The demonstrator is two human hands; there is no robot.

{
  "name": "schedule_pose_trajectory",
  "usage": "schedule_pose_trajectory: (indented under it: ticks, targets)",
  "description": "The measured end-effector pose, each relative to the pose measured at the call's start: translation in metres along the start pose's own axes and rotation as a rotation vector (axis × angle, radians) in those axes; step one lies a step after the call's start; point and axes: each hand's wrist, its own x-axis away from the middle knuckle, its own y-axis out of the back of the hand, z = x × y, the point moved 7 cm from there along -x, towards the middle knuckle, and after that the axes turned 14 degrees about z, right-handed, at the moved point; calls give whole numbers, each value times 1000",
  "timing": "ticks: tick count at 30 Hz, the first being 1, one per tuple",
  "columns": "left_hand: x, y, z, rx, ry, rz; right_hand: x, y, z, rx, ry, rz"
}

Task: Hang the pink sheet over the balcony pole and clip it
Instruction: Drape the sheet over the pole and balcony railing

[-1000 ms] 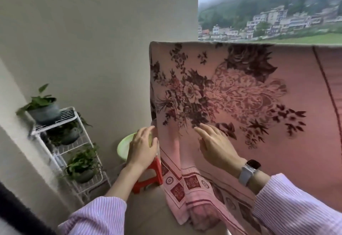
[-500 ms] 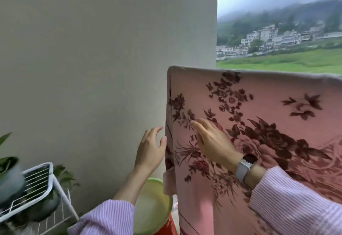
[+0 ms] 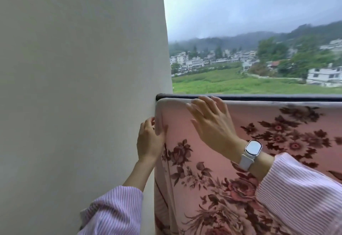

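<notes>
Pink sheet [image 3: 231, 170] hangs draped over the dark balcony pole [image 3: 277, 97], top fold running right along under the pole, left edge right beside the grey wall [image 3: 74, 86] where the pole meets it. Sheet look: soft pink, plush-looking, big dark maroon roses and leaves printed across the lower and right parts, plain pink patch near the top left corner. No containers in view, so nothing to report there.

My left hand [image 3: 149, 141] sits at the sheet's left edge below the pole, between wall and cloth; thumb lies on the front of the edge, fingers curl behind it, pinching the edge. My right hand [image 3: 211, 123] lies flat on the sheet just under the pole, fingers [image 3: 205, 101] straight and spread, tips reaching the top fold at the pole. White watch [image 3: 252, 150] on my right wrist, striped pink sleeves [image 3: 299, 194] on both arms. No clip visible on the sheet. Beyond the pole: green field, houses, misty hills.
</notes>
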Motion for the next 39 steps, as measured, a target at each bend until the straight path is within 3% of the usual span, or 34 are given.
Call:
schedule_pose_trajectory:
  ticks: [6, 12, 23, 26, 30, 33, 36, 39]
  targets:
    - [-27, 3, 22, 162, -126, 0, -26, -11, -7, 74, -214, -43]
    - [-46, 31, 9, 250, -290, -77, -53, 2, -13, -14, -259, 19]
    - [-164, 49, -140, -105, -644, -144, -135, 66, -124, 67, -499, -57]
    - [-185, 6, -152, -347, -620, 6, -136, 42, -155, 165, -599, 163]
    - [-179, -58, -120, -567, -501, 419, -101, -15, -168, 37, -681, 610]
    - [-168, -75, -100, -705, -398, 700, -91, -18, -145, -194, -591, 623]
    - [-167, -58, -103, -618, -364, 569, -84, -9, -84, -386, -346, 608]
    - [-160, -26, -114, -357, -467, 220, -66, -7, -40, -228, -206, 611]
